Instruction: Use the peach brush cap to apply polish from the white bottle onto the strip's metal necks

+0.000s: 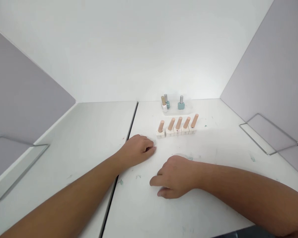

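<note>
My left hand (139, 147) rests on the white tabletop with its fingers loosely curled and nothing visible in it. Just beyond it stands a row of several nail polish bottles (178, 127) with peach caps and white square bodies; the leftmost bottle (160, 129) is set slightly apart and nearest that hand. My right hand (174, 177) lies closer to me on the table, palm down. Its index finger is stretched out and its thumb is apart, with no object between them.
Behind the row, a clear tray (176, 112) holds a teal nail polish bottle (181, 105), a gold-capped bottle (164, 103) and a second silver-capped one (167, 100). Wire frames stand at the left (22, 172) and right (268, 134). A dark seam (132, 120) divides the tabletop; walls enclose it.
</note>
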Action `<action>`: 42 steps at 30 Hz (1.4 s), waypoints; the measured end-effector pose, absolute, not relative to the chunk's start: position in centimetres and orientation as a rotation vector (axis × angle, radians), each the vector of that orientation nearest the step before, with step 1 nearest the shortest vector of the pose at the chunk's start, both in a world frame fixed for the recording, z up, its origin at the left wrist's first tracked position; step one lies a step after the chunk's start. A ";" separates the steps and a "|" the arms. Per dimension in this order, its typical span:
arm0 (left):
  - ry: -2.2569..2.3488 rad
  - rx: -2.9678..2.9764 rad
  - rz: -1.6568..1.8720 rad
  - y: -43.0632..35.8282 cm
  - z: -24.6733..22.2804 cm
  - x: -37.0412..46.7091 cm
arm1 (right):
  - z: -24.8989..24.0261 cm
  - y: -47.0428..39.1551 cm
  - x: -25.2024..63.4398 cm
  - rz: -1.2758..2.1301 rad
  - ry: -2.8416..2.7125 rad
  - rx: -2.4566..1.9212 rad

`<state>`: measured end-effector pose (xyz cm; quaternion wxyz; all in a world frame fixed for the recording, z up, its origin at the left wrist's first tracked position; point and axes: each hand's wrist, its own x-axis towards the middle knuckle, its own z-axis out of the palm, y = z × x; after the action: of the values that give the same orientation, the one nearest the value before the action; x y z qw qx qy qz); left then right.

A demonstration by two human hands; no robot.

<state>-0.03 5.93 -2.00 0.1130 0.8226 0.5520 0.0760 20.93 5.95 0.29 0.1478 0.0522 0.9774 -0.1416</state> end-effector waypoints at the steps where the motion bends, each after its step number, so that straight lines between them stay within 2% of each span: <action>1: 1.618 2.413 0.225 5.9 -2.0 0.0 | 0.3 5.9 20.9 -0.410 2.815 0.151; 29: 1.625 2.396 0.279 5.8 -2.0 0.2 | 0.1 5.8 21.0 -0.391 2.842 0.134; 35: 1.663 2.367 0.276 5.7 -1.9 0.4 | -1.2 5.8 21.2 -0.161 3.163 -0.042; 42: 1.672 2.359 0.285 5.6 -1.8 0.5 | -1.5 5.8 21.5 -0.112 3.301 -0.347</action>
<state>0.47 5.65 -1.80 0.1181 0.8063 0.5714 0.0973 21.45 5.79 -1.47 -0.0897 -0.1042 0.9899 -0.0336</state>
